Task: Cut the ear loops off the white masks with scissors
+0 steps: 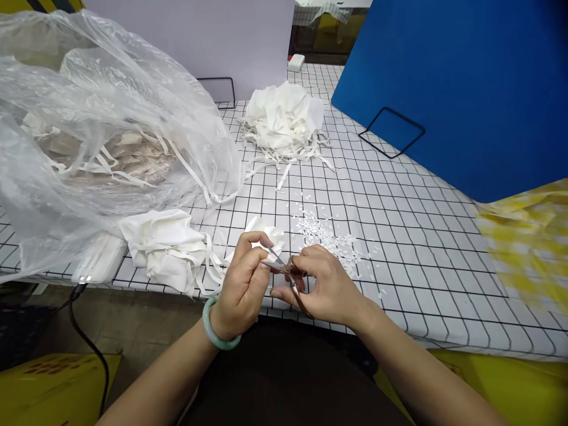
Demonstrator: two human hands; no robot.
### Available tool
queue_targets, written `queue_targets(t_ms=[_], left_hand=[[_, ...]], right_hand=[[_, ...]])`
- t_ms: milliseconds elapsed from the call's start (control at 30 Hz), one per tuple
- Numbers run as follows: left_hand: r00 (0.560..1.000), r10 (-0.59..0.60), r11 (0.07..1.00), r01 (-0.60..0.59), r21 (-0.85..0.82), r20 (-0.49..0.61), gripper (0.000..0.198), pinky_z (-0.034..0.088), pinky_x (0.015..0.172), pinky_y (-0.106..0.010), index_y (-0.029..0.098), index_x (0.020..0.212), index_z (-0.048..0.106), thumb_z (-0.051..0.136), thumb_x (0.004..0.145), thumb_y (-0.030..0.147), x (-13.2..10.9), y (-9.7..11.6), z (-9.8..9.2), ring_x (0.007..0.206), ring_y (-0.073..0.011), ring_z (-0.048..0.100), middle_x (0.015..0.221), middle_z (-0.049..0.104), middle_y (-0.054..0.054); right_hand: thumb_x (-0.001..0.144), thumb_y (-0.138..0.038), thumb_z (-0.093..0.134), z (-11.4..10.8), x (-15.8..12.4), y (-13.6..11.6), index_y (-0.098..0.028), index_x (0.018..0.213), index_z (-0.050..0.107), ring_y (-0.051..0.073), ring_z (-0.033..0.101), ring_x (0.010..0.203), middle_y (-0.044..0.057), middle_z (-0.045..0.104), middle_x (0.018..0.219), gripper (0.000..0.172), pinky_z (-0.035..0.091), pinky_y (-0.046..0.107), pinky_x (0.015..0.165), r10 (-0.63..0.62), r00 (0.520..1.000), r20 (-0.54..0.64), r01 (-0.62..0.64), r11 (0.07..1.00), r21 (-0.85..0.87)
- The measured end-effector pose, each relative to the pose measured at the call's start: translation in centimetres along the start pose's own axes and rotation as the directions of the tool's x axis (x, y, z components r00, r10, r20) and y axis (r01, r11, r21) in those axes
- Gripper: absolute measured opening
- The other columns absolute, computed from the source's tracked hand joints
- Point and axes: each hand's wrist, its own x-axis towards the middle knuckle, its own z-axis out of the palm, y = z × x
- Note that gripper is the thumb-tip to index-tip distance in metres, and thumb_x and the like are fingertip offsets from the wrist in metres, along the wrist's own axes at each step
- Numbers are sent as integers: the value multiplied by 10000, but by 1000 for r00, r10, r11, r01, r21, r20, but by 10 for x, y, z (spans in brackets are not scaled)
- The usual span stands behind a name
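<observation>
In the head view, the scissors (288, 268) are held above the near edge of a grid-patterned tabletop (412, 248), their blades parted and pointing left. The right hand's (326, 284) grip is closed around the bronze-coloured handles. The left hand (244, 278), with a green bangle (207, 322) at its wrist, has its fingers curled in at the scissors' blade tips; the pinch is hidden, so I cannot tell what, if anything, this grip has hold of. White cloth (268, 232) shows just beyond the blades.

Past the scissors to the right lies a scatter of tiny white snippets (326, 236). Farther beyond them sits a heap of strapped white fabric pieces (286, 115); left of them, beyond the left hand, are a crumpled white fabric bundle (166, 242) and, farther off, a clear plastic bag (177, 118).

The step in hand looks like snipping. The blade tips are very near the left thumb and forefinger, so those fingertips are best drawn back before the scissors shut. A taut edge should cut cleaner than a slack one, and small bites with the tips would spare the fabric. Angling the cut toward the snippets should help gather the offcuts.
</observation>
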Motion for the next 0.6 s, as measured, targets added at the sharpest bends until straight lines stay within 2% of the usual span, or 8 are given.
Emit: queue_targets(t_ms=[133,333,600], left_hand=[[1000,27,1000,-26,-8,13,248,462,889,-295,194,858,541,376,1025,114,0,-1,2,1114,-195,476,982,485,-65],[999,50,997,-51,52,18,244,465,925,-311,175,889,586,389,1021,117,0,-1,3,1126,-200,485,1027,495,-83],[998,38,997,-41,63,55,243,486,928,-328,177,880,578,388,1027,137,6,0,11,1109,-209,506,1022,512,-86]], right_hand=[[831,-603,698,0,0,1,-188,670,621,139,528,562,-15,602,541,451,412,322,705,11,1000,-2,-11,1000,9],[845,-596,693,0,-1,1,-196,576,491,122,498,535,-25,568,511,522,406,306,688,-2,999,-40,3,1000,12],[875,-630,640,0,-12,10,-201,557,456,117,476,511,-16,557,509,564,402,297,649,21,995,-97,-24,999,-38]])
